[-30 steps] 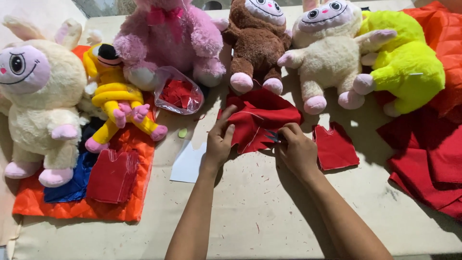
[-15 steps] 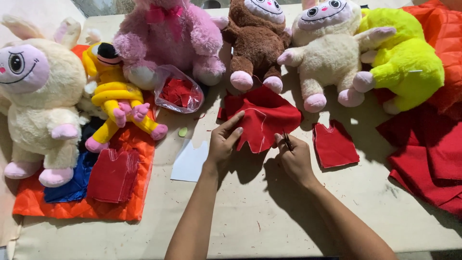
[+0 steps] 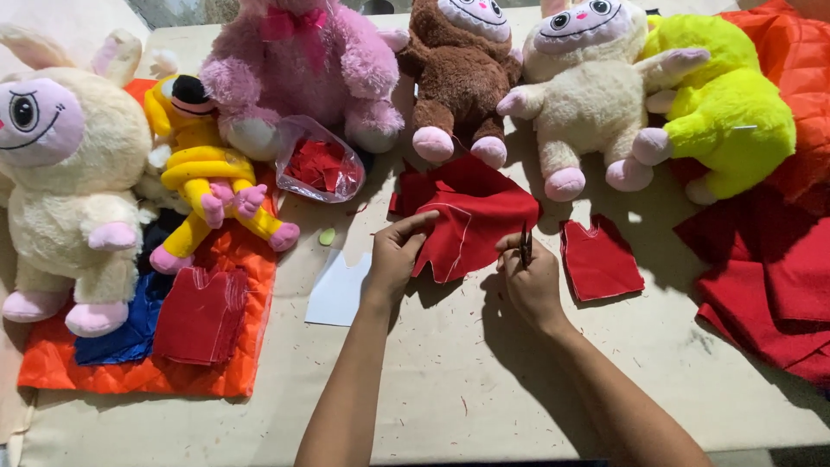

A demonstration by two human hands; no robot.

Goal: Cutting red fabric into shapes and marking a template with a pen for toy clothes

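Left hand (image 3: 396, 258) pinches the left edge of the red fabric piece (image 3: 471, 220), lying flat mid-counter (image 3: 484, 380) near the far edge, below the brown plush toy (image 3: 462, 73). Right hand (image 3: 532, 281) grips small scissors (image 3: 524, 246) at the fabric's right edge; a cut red piece (image 3: 599, 259) lies just right.
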